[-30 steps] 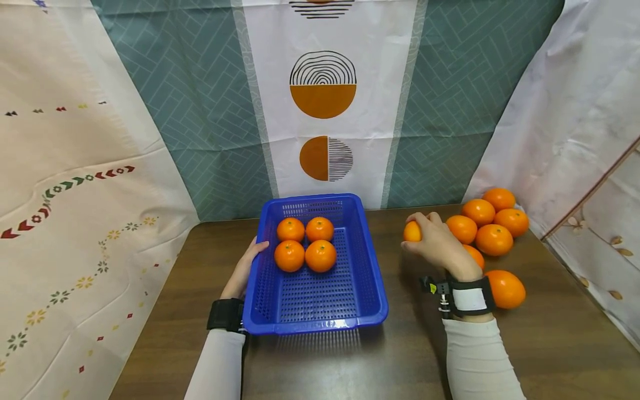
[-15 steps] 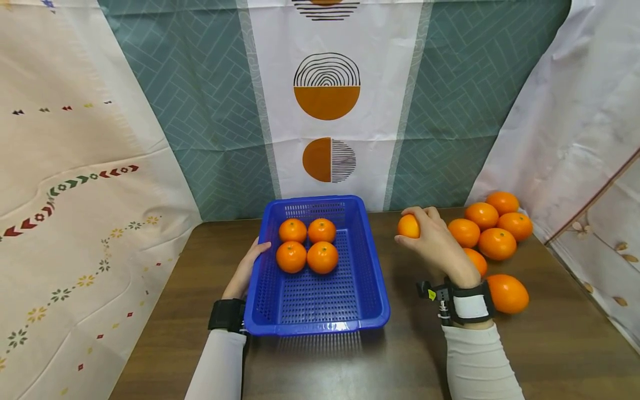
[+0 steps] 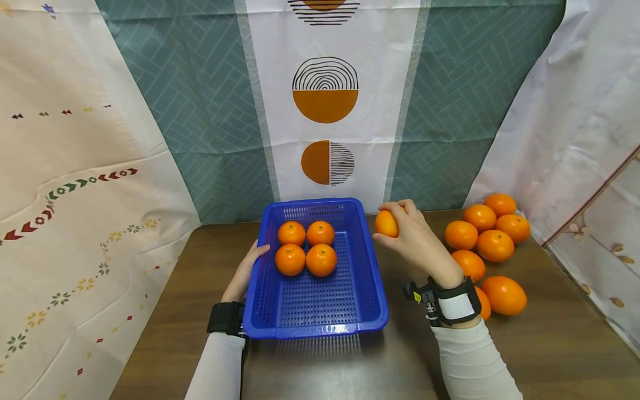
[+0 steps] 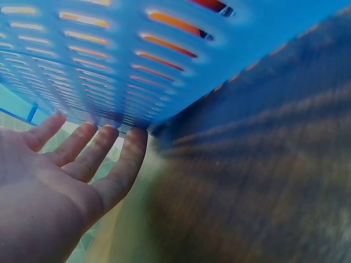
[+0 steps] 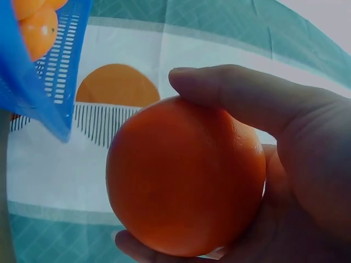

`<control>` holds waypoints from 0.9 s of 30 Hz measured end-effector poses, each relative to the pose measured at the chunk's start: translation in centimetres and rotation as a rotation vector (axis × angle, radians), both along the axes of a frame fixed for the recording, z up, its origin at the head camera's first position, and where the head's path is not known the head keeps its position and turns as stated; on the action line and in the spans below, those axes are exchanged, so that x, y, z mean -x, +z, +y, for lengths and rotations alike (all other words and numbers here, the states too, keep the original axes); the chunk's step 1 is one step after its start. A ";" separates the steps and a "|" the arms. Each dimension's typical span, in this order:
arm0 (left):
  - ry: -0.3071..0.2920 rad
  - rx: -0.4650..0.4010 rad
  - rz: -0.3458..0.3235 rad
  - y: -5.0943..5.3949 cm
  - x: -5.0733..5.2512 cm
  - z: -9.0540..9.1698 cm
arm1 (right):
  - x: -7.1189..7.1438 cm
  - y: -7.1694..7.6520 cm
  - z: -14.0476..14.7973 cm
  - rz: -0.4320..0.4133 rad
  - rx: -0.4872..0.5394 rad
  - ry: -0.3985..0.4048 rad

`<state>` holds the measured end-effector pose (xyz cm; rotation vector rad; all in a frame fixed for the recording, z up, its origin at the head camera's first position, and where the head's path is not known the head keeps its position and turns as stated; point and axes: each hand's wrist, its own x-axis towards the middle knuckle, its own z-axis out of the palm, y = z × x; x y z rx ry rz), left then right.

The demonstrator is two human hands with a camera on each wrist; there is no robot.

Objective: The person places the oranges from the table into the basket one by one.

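Note:
The left hand (image 3: pixel 244 273) is at the left side of a blue basket (image 3: pixel 317 303); in the left wrist view its extended fingers (image 4: pixel 127 164) touch the slotted outer wall (image 4: pixel 109 71). Just right of the basket's back right rim, the right hand (image 3: pixel 417 240) holds an orange (image 3: pixel 387 223) above the table. In the right wrist view the thumb and fingers of that hand (image 5: pixel 307 148) curl round the orange (image 5: pixel 184 178). Several oranges (image 3: pixel 321 260) sit grouped in the basket's back left part.
More oranges (image 3: pixel 494 245) lie on the wooden table (image 3: pixel 560 344) at the right, some close to the right forearm. Patterned cloths (image 3: pixel 210 111) hang behind the table and at both sides.
The right hand has moved left with the orange, closer to the basket's rim, uncovering more of the oranges behind the forearm. The left hand and basket have stayed in place.

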<state>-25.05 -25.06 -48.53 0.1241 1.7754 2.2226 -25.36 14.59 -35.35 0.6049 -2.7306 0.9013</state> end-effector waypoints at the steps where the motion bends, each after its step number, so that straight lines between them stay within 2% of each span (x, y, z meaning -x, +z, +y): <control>1: 0.000 -0.002 0.005 0.1 0.0 0.0 | 0.1 0.2 -0.2 0.006 -0.007 0.004; 8: -0.010 0.021 0.025 0.8 -0.4 0.2 | 0.3 1.4 -2.4 -0.008 -0.060 0.058; 14: -0.016 0.020 0.039 0.6 -0.4 0.1 | 0.2 1.8 -4.9 -0.028 -0.114 0.134; 22: 0.013 0.009 0.027 -0.5 0.2 0.0 | 0.0 1.8 -8.3 -0.160 -0.247 0.241; 27: 0.012 0.008 0.021 -0.7 0.3 0.0 | 0.1 1.2 -9.8 -0.227 -0.341 0.274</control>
